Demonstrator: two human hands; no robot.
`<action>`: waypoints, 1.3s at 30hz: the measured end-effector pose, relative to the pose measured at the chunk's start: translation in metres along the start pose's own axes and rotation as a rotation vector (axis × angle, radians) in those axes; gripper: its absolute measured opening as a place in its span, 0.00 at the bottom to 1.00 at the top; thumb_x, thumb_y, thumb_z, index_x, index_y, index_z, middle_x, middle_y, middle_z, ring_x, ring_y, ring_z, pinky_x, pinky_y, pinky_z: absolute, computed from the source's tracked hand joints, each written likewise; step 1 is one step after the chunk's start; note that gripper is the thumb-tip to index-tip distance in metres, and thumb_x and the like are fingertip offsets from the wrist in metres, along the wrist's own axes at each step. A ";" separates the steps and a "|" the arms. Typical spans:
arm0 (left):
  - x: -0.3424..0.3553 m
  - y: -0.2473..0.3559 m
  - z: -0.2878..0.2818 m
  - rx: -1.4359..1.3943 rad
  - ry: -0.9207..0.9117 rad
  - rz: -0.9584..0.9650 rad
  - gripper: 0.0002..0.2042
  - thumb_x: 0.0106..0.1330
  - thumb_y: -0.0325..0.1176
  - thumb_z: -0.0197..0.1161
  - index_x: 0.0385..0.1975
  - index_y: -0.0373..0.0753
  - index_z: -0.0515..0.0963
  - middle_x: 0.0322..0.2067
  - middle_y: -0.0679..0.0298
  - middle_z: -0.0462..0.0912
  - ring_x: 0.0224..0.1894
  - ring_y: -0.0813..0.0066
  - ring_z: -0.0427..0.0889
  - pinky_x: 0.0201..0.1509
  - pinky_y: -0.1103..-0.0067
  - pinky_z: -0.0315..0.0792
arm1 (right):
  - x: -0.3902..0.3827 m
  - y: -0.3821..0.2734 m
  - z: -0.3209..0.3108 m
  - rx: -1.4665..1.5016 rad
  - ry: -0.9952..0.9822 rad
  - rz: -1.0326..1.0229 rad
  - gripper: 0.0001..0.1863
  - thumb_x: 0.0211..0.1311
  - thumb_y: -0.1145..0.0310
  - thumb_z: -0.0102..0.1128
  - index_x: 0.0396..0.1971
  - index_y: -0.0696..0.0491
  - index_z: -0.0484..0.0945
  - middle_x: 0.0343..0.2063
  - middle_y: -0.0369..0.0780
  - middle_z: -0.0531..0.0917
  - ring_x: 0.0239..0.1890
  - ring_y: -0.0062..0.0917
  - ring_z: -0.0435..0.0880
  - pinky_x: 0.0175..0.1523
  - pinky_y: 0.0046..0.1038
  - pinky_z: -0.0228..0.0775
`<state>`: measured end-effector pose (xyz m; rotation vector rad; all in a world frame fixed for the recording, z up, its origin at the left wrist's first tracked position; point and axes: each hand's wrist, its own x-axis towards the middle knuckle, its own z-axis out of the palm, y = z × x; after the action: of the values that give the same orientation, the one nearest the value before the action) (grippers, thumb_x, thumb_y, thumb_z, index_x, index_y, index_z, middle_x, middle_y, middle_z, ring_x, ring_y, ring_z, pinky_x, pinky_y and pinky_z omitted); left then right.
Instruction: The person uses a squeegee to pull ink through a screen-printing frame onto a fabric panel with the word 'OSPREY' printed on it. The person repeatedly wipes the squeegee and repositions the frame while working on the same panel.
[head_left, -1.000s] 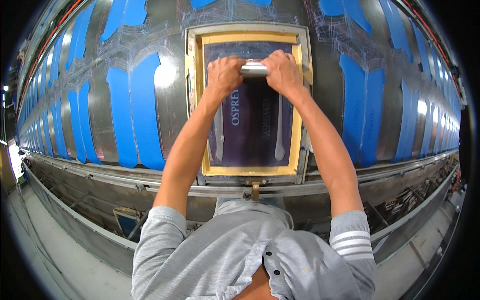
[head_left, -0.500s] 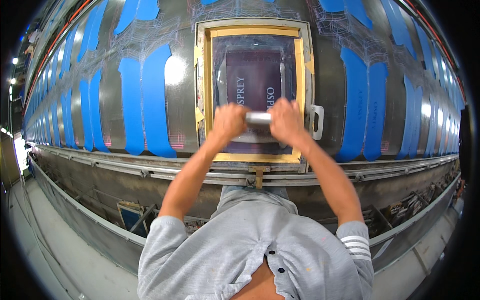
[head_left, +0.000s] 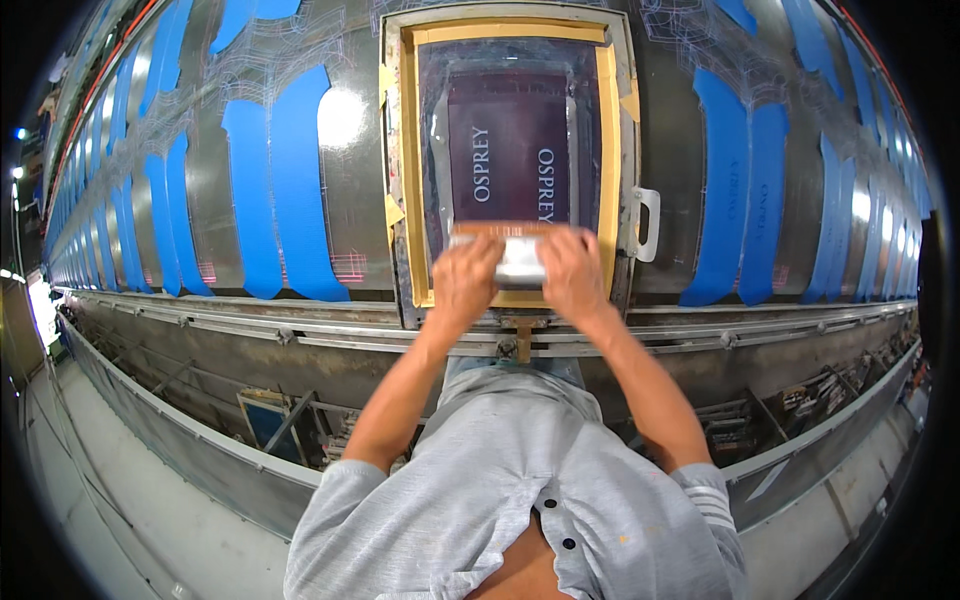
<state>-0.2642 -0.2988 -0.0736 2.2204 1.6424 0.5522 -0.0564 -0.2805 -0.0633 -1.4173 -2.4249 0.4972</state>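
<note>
Both my hands grip a squeegee with a silver holder and an orange-brown blade edge. My left hand is closed round its left end, my right hand round its right end. The squeegee lies across the near part of a screen printing frame, which is edged inside with yellow tape. Beyond the blade shows the dark purple mesh with pale lettering. Part of the frame's near end is hidden behind my hands and wrists.
Blue cut fabric pieces lie on the long dark table to the left, and more blue pieces to the right. A white handle sticks out from the frame's right side. Metal rails run along the table's near edge.
My hands have pulled the squeegee toward me, down the screen. More of the mesh and lettering shows beyond it, and the squeegee now leans so its orange-brown edge is visible.
</note>
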 end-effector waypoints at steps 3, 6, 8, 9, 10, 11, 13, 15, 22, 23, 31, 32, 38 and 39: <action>-0.024 0.019 -0.020 -0.032 -0.075 -0.008 0.20 0.46 0.21 0.67 0.41 0.43 0.86 0.42 0.60 0.88 0.38 0.59 0.89 0.42 0.65 0.82 | -0.031 -0.023 -0.013 0.006 -0.021 0.015 0.12 0.48 0.78 0.63 0.36 0.55 0.83 0.38 0.40 0.82 0.51 0.33 0.79 0.60 0.44 0.63; 0.042 0.000 -0.037 -0.040 -0.246 -0.063 0.17 0.52 0.24 0.66 0.41 0.50 0.90 0.33 0.59 0.90 0.31 0.58 0.90 0.35 0.65 0.83 | 0.026 0.006 -0.032 0.003 -0.118 0.016 0.07 0.52 0.75 0.60 0.31 0.53 0.85 0.33 0.40 0.86 0.47 0.33 0.81 0.58 0.45 0.64; 0.113 -0.019 -0.049 0.044 -0.303 -0.110 0.16 0.54 0.27 0.66 0.41 0.54 0.91 0.31 0.57 0.90 0.30 0.58 0.90 0.35 0.65 0.83 | 0.093 0.035 -0.046 -0.101 -0.225 0.024 0.11 0.52 0.73 0.60 0.36 0.50 0.86 0.36 0.39 0.85 0.49 0.33 0.80 0.56 0.45 0.67; 0.148 -0.034 -0.048 0.078 -0.270 -0.115 0.17 0.54 0.27 0.66 0.41 0.55 0.91 0.31 0.57 0.90 0.30 0.58 0.90 0.35 0.65 0.83 | 0.131 0.049 -0.051 -0.156 -0.223 0.020 0.11 0.53 0.72 0.60 0.36 0.50 0.87 0.36 0.40 0.85 0.49 0.34 0.81 0.55 0.46 0.68; 0.183 -0.050 -0.046 0.113 -0.235 -0.117 0.17 0.54 0.27 0.65 0.42 0.55 0.91 0.30 0.57 0.90 0.30 0.58 0.90 0.35 0.64 0.83 | 0.168 0.065 -0.054 -0.214 -0.218 0.016 0.11 0.54 0.72 0.59 0.36 0.49 0.87 0.36 0.40 0.86 0.49 0.36 0.81 0.54 0.46 0.69; 0.214 -0.062 -0.046 0.096 -0.188 -0.113 0.15 0.54 0.28 0.65 0.38 0.54 0.91 0.29 0.55 0.89 0.31 0.54 0.89 0.36 0.61 0.81 | 0.202 0.082 -0.054 -0.225 -0.212 0.027 0.11 0.54 0.72 0.60 0.36 0.48 0.87 0.36 0.41 0.86 0.49 0.36 0.82 0.53 0.46 0.70; 0.256 -0.082 -0.039 0.119 -0.120 -0.100 0.12 0.53 0.29 0.65 0.33 0.52 0.90 0.28 0.54 0.88 0.32 0.52 0.89 0.37 0.58 0.80 | 0.242 0.104 -0.048 -0.197 -0.150 0.032 0.09 0.56 0.72 0.59 0.34 0.49 0.86 0.36 0.40 0.87 0.48 0.37 0.82 0.54 0.46 0.69; 0.267 -0.086 -0.030 0.174 -0.081 -0.039 0.12 0.53 0.28 0.64 0.34 0.51 0.89 0.32 0.56 0.89 0.32 0.54 0.89 0.36 0.59 0.80 | 0.246 0.117 -0.036 -0.121 -0.034 0.034 0.07 0.56 0.74 0.57 0.32 0.52 0.84 0.36 0.39 0.86 0.49 0.37 0.81 0.54 0.45 0.68; 0.084 -0.039 0.009 0.069 0.029 -0.016 0.23 0.45 0.17 0.66 0.44 0.43 0.87 0.45 0.60 0.90 0.43 0.61 0.90 0.44 0.67 0.83 | 0.083 0.044 0.002 -0.001 0.016 -0.020 0.11 0.49 0.79 0.60 0.35 0.56 0.80 0.38 0.43 0.81 0.51 0.36 0.79 0.66 0.46 0.63; 0.047 -0.036 0.015 0.043 0.007 0.003 0.23 0.44 0.17 0.66 0.44 0.41 0.85 0.47 0.59 0.88 0.44 0.60 0.89 0.45 0.68 0.82 | 0.051 0.028 0.018 0.011 0.013 -0.016 0.12 0.49 0.80 0.60 0.36 0.56 0.80 0.37 0.43 0.80 0.51 0.36 0.79 0.65 0.46 0.63; -0.062 0.058 0.010 0.019 -0.043 -0.001 0.24 0.44 0.18 0.66 0.46 0.40 0.84 0.47 0.62 0.88 0.51 0.61 0.87 0.53 0.66 0.79 | -0.068 0.028 -0.039 0.302 0.007 0.024 0.27 0.51 0.56 0.76 0.47 0.57 0.80 0.47 0.43 0.81 0.55 0.38 0.77 0.60 0.47 0.66; -0.059 0.063 -0.003 0.011 -0.071 -0.013 0.24 0.44 0.18 0.66 0.46 0.40 0.84 0.47 0.62 0.88 0.51 0.61 0.87 0.53 0.66 0.79 | -0.050 0.037 -0.068 0.187 0.172 0.098 0.29 0.54 0.53 0.74 0.51 0.56 0.80 0.48 0.44 0.81 0.54 0.40 0.78 0.57 0.46 0.68; -0.052 0.107 0.010 0.067 -0.114 -0.009 0.23 0.46 0.18 0.66 0.46 0.40 0.84 0.47 0.62 0.88 0.49 0.60 0.87 0.53 0.65 0.79 | -0.048 0.178 -0.050 0.043 0.345 0.905 0.21 0.67 0.51 0.63 0.45 0.54 0.85 0.39 0.48 0.87 0.45 0.49 0.84 0.51 0.49 0.74; -0.055 0.108 0.015 0.071 -0.102 -0.008 0.23 0.46 0.19 0.66 0.47 0.40 0.83 0.47 0.61 0.88 0.50 0.60 0.86 0.53 0.65 0.79 | -0.046 0.184 -0.045 0.117 0.253 0.989 0.20 0.68 0.51 0.62 0.42 0.54 0.86 0.37 0.49 0.88 0.44 0.49 0.85 0.50 0.49 0.74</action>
<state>-0.1813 -0.3831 -0.0416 2.2510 1.6422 0.3772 0.1271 -0.2306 -0.1053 -2.3791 -1.3417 0.5845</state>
